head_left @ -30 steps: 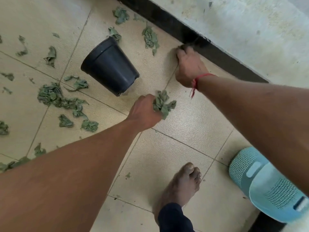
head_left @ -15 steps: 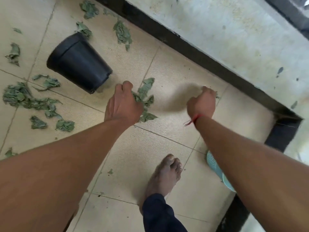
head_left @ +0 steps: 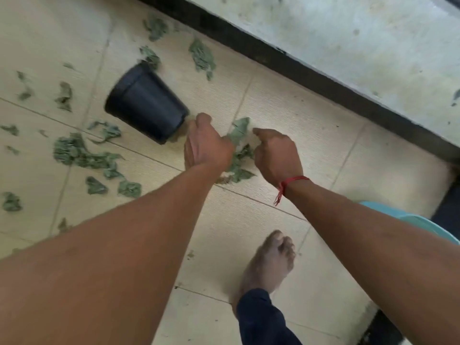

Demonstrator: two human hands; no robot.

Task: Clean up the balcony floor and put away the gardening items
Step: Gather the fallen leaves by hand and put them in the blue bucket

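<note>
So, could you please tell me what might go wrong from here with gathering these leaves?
1. The bunch of leaves sticks loosely out of the left grip, so pieces may drop back onto the tiles.
2. The black pot lies on its side right beside that grip; a nudge could roll it into the scattered leaves.
3. The bare foot stands close by; stepping on leaves might cause a slip.
</note>
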